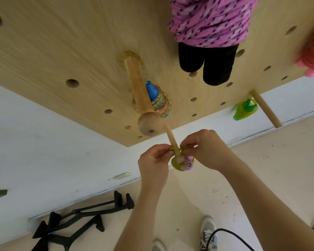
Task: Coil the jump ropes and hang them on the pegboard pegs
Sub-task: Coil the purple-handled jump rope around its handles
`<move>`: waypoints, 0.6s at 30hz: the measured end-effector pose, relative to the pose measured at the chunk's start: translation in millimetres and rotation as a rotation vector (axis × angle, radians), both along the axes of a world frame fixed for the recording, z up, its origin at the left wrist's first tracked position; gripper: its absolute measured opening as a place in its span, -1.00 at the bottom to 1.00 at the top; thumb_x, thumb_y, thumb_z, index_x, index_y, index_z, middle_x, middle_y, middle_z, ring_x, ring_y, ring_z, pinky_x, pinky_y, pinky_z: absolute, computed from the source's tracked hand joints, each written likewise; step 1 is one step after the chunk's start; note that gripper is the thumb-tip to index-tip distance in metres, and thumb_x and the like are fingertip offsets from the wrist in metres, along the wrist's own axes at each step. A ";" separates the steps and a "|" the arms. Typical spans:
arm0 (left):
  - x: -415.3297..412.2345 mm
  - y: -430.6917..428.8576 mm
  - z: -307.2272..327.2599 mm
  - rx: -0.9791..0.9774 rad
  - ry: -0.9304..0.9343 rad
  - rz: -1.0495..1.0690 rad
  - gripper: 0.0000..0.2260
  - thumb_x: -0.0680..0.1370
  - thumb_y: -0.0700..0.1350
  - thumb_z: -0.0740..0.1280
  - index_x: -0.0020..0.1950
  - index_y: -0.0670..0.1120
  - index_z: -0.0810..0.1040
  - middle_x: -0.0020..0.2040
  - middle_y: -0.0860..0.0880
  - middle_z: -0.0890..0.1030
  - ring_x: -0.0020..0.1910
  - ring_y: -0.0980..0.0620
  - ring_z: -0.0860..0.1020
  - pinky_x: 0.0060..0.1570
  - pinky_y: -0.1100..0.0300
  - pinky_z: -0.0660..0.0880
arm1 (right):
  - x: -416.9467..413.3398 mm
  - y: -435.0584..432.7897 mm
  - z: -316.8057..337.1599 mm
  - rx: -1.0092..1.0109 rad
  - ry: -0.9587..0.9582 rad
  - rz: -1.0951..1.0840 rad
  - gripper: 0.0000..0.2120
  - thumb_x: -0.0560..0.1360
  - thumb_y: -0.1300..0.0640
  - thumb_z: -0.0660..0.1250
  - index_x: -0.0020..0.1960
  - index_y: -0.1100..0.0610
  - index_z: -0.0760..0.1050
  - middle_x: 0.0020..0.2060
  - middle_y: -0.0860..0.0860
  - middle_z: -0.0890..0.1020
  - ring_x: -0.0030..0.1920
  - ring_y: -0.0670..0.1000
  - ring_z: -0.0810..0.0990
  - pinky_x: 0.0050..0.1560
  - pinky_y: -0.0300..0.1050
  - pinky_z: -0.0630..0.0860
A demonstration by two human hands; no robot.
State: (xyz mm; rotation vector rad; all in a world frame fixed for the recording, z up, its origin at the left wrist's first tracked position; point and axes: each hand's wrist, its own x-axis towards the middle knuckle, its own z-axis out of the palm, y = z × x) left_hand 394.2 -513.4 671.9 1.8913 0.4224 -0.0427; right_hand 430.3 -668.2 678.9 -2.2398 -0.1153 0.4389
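Note:
A coiled yellow-green jump rope with lilac handles hangs at the tip of a low wooden peg on the pegboard. My left hand pinches the rope's loop on the left of the peg. On the right side, my right hand pinches the same loop. A coiled multicoloured rope with blue handles hangs on a larger peg above. Further right, a green coiled rope hangs by another peg.
A thick pink-and-black coiled rope and a pink one hang higher on the board. Black resistance bands lie on the floor by the white wall. My shoes and a black cable are below.

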 end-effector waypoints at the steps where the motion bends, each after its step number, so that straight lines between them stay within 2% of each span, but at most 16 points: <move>1: 3.3 -1.0 -1.9 -0.037 0.022 0.050 -0.73 0.44 -0.39 0.38 -0.23 0.00 0.63 -0.24 0.03 0.70 -0.18 0.05 0.65 -0.09 0.22 0.56 | 3.7 2.0 -2.0 0.029 0.001 -0.026 -0.88 0.38 0.24 0.40 -0.16 0.07 0.68 -0.30 -0.04 0.67 -0.18 0.00 0.61 -0.10 -0.06 0.55; 3: 6.1 -3.9 -4.8 -0.088 0.059 0.129 -0.76 0.43 -0.38 0.39 -0.21 -0.02 0.62 -0.22 -0.05 0.70 -0.17 -0.06 0.66 -0.08 0.07 0.58 | 7.0 6.0 -7.5 0.064 0.002 -0.071 -0.85 0.35 0.29 0.41 -0.16 0.09 0.67 -0.28 -0.02 0.68 -0.18 0.00 0.62 -0.12 -0.10 0.55; 6: 11.5 -4.1 -7.2 -0.102 0.085 0.200 -0.78 0.44 -0.33 0.42 -0.22 0.00 0.64 -0.23 -0.02 0.69 -0.22 -0.03 0.63 -0.09 -0.01 0.59 | 9.9 10.2 -16.4 0.135 -0.018 -0.171 -0.85 0.37 0.31 0.42 -0.15 0.09 0.66 -0.23 -0.02 0.68 -0.14 -0.01 0.63 -0.14 -0.26 0.50; 9: 23.5 -6.9 1.3 -0.113 0.053 0.231 -0.83 0.49 -0.28 0.39 -0.21 -0.03 0.66 -0.27 -0.01 0.69 -0.29 -0.01 0.62 -0.18 0.07 0.58 | 17.3 20.0 -18.6 0.165 -0.094 -0.287 -0.89 0.40 0.25 0.40 -0.19 0.06 0.64 -0.26 -0.04 0.66 -0.13 0.00 0.61 -0.09 -0.12 0.53; 11: 31.0 -9.5 7.9 -0.145 0.053 0.256 -0.84 0.52 -0.24 0.37 -0.23 -0.05 0.64 -0.32 -0.01 0.68 -0.30 0.00 0.64 -0.21 0.12 0.55 | 20.0 27.5 -17.1 0.153 -0.094 -0.340 -0.88 0.40 0.25 0.37 -0.19 0.05 0.62 -0.32 -0.06 0.66 -0.15 -0.01 0.61 -0.13 -0.13 0.53; 14: 30.7 -9.5 10.9 -0.062 0.058 0.216 -0.83 0.50 -0.08 0.40 -0.30 0.05 0.61 -0.34 0.04 0.68 -0.20 0.03 0.66 -0.10 0.05 0.55 | 16.3 31.9 -18.0 0.102 -0.076 -0.443 -0.95 0.40 0.18 0.37 -0.17 0.05 0.54 -0.27 -0.04 0.64 -0.17 0.01 0.59 -0.24 -0.15 0.43; 16: 29.0 -10.1 9.9 0.048 0.052 0.192 -0.84 0.48 -0.03 0.43 -0.31 0.04 0.60 -0.38 0.12 0.66 -0.21 0.16 0.62 -0.05 0.10 0.52 | 11.0 33.0 -20.0 0.044 -0.069 -0.504 -0.86 0.39 0.10 0.40 -0.17 0.07 0.43 -0.20 -0.01 0.58 -0.18 0.05 0.55 -0.28 -0.13 0.34; 18: 32.5 -13.2 10.8 0.116 0.035 0.210 -0.83 0.47 -0.01 0.43 -0.31 0.02 0.60 -0.41 0.13 0.64 -0.27 0.21 0.60 -0.10 0.18 0.50 | 9.0 35.7 -19.6 0.064 -0.010 -0.535 -0.78 0.39 0.03 0.42 -0.21 0.09 0.38 -0.26 -0.01 0.55 -0.24 0.05 0.52 -0.33 -0.12 0.34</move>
